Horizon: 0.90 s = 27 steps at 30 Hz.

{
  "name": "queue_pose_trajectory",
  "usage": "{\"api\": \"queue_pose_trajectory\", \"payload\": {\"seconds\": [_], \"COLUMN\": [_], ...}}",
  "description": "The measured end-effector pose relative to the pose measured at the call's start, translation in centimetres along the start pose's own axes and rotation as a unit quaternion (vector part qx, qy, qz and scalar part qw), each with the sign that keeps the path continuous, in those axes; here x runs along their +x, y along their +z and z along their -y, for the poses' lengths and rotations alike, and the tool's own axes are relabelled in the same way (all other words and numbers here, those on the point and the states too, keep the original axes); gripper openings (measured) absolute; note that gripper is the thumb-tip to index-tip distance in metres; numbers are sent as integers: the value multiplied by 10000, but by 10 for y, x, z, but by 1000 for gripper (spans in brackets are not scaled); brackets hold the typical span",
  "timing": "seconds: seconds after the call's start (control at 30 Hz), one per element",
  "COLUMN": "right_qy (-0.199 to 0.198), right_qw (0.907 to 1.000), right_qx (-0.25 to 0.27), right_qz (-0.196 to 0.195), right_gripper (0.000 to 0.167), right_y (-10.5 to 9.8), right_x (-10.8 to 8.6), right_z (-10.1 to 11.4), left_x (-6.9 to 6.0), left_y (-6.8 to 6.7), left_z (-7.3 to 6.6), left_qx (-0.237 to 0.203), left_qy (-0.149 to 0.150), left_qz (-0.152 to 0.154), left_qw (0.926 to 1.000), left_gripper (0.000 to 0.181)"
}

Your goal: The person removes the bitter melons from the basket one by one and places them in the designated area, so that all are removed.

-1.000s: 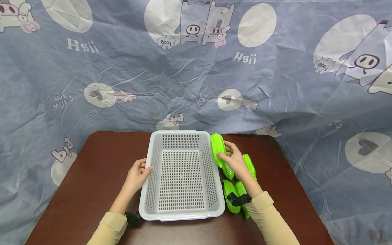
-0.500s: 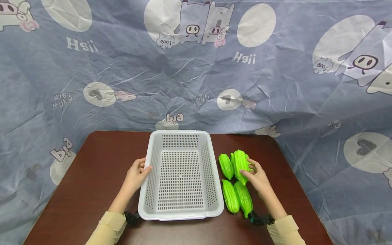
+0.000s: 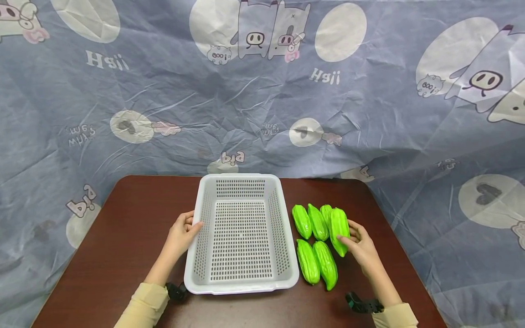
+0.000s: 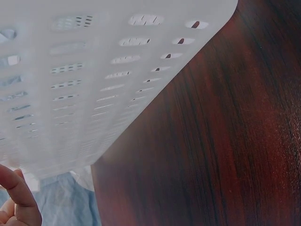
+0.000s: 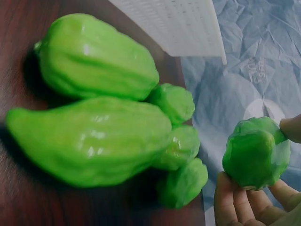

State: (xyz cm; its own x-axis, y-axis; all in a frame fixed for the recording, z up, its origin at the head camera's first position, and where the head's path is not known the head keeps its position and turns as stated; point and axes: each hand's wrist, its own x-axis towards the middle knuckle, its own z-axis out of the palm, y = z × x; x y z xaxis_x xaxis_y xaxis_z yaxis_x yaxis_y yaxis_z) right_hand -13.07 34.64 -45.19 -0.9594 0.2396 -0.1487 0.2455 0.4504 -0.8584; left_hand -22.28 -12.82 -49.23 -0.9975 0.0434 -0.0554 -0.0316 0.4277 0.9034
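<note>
My left hand (image 3: 180,232) grips the left rim of a light grey perforated plastic basket (image 3: 292,248), thumb over the edge. Some curled fingers (image 4: 21,195) show beside the slotted wall in the left wrist view. My right hand (image 3: 364,248) holds a bright green ridged bitter melon (image 3: 338,230) between thumb and fingers, right of the basket. End-on, this bitter melon (image 5: 256,153) appears raised above the tabletop in the right wrist view. Several more lie in two rows, including a near left bitter melon (image 3: 308,262) and a near right one with a pointed tip (image 3: 326,265).
The dark reddish-brown table (image 3: 135,237) carries everything. A wrinkled blue-grey cloth (image 3: 246,105) with cartoon prints hangs behind its back edge. The basket's slotted floor (image 3: 241,241) is visible from above.
My right hand has carried the bitter melon from the basket's right rim rightward and nearer, past the other melons to their right side. The left hand keeps its grip on the basket.
</note>
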Motion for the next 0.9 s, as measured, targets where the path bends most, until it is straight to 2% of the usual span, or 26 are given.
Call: {"api": "queue_pose_trajectory", "payload": {"seconds": [0.43,0.9], "right_qy": [71,326], "right_qw": [9999,9988], "right_qx": [-102,-368], "right_qz": [-85,-26], "right_gripper": [74,77], "right_y": [-8,-9], "right_x": [-14,-23], "right_z": [-21,-46], "left_x": [1,-1], "left_y": [0,0], "left_z": [1,-1], "left_qx": [29,-7], "left_qy": [0,13], "left_qz": [6,7], "left_qw": [10000,10000], "left_gripper": [56,55]}}
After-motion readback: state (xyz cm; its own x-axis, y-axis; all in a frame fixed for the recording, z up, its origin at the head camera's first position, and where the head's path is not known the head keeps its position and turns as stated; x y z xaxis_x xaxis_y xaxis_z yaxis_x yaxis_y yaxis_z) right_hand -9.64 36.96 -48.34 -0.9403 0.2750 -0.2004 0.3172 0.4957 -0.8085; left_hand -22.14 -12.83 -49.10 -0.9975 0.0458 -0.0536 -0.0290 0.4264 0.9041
